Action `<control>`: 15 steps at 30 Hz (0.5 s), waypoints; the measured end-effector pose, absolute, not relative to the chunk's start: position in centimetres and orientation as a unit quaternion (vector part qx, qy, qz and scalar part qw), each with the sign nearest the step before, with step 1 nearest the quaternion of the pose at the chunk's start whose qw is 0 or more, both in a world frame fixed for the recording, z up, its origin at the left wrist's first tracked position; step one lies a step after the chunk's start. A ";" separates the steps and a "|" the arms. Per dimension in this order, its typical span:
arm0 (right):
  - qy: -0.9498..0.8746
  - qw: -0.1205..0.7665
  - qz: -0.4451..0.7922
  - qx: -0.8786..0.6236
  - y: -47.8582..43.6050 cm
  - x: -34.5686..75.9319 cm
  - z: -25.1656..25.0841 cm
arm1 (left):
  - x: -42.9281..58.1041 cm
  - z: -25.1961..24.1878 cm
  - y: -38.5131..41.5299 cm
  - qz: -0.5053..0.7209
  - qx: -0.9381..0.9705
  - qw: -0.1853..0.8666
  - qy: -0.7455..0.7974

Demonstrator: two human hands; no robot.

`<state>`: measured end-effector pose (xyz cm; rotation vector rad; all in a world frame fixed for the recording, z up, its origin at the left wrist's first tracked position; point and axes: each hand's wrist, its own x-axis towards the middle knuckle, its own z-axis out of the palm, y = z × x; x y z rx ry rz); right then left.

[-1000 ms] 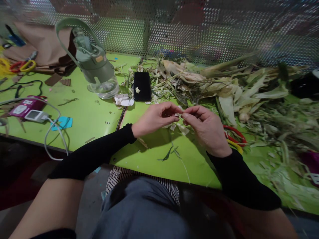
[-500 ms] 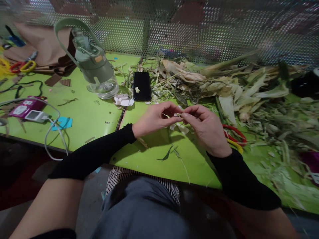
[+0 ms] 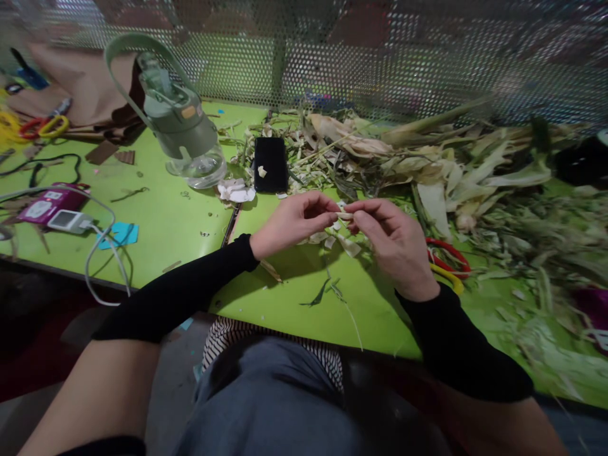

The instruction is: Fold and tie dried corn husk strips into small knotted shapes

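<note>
Between my two hands stretches a small pale strip of corn husk [image 3: 344, 216]. My left hand [image 3: 295, 221] pinches its left end between thumb and fingertips. On the other end, the thumb and index finger of my right hand [image 3: 395, 237] are closed. Pale husk scraps [image 3: 349, 246] lie on the green table [image 3: 285, 304] just below the fingers. Close by my right wrist rest scissors with red and yellow handles [image 3: 449, 256], their blades hidden. A large heap of dried corn husks [image 3: 441, 158] spreads behind and to the right of my hands.
A black phone [image 3: 270, 168] with a scrap on it lies beyond my left hand. Further left stand a green water bottle [image 3: 185, 126] and crumpled white paper [image 3: 236, 190]. A purple box [image 3: 52, 206] with a cable sits at left. Perforated metal mesh [image 3: 237, 63] borders the back.
My fingertips have drawn slightly apart, and the husk piece now shows as a straight narrow strip between them. The things on the table have stayed in place.
</note>
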<state>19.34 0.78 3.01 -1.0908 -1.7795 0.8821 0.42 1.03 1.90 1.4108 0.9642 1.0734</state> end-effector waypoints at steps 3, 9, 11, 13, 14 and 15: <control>-0.715 0.422 0.348 -0.435 0.8 19.3 3.0 | 0.4 2.0 0.9 0.446 0.604 0.522 0.406; -0.734 0.417 0.327 -0.424 1.0 19.3 2.4 | 0.5 2.1 0.9 0.448 0.600 0.528 0.401; -0.737 0.419 0.319 -0.425 1.0 19.4 2.3 | 0.5 2.0 0.9 0.451 0.589 0.544 0.392; -0.741 0.421 0.305 -0.425 0.9 19.5 2.2 | 0.5 1.9 1.0 0.452 0.582 0.558 0.382; -0.743 0.422 0.297 -0.425 0.8 19.5 2.3 | 0.5 1.8 1.0 0.452 0.581 0.564 0.375; -0.744 0.424 0.291 -0.426 0.8 19.5 2.3 | 0.5 1.8 1.0 0.452 0.581 0.570 0.366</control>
